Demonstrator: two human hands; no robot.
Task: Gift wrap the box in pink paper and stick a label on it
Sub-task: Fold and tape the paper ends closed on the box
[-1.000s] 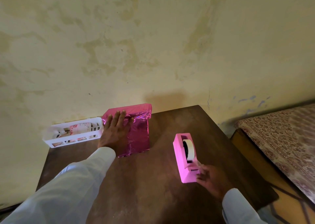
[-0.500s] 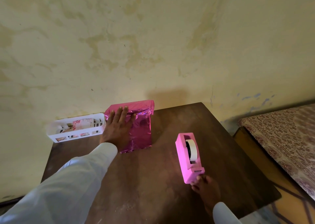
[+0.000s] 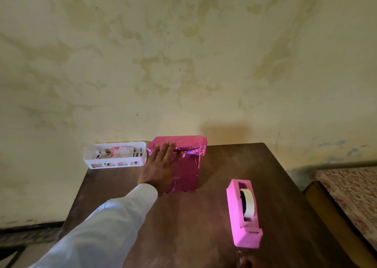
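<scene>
Just below a stained wall, a wooden tabletop holds a pink-papered box at its far edge.
Left hand presses flat on it, fingers straight; pink tape dispenser near right; white basket just left of the box; right hand barely visible at the near edge, its fingers unclear.

Dim, yellowish light; soft shadow on wall; edges bowed.

A room in a home, likely a bedroom: a bed with a patterned cover stands just right of the dark wooden counter, and behind the counter rises a plaster wall that is yellowish, stained and scuffed.
</scene>
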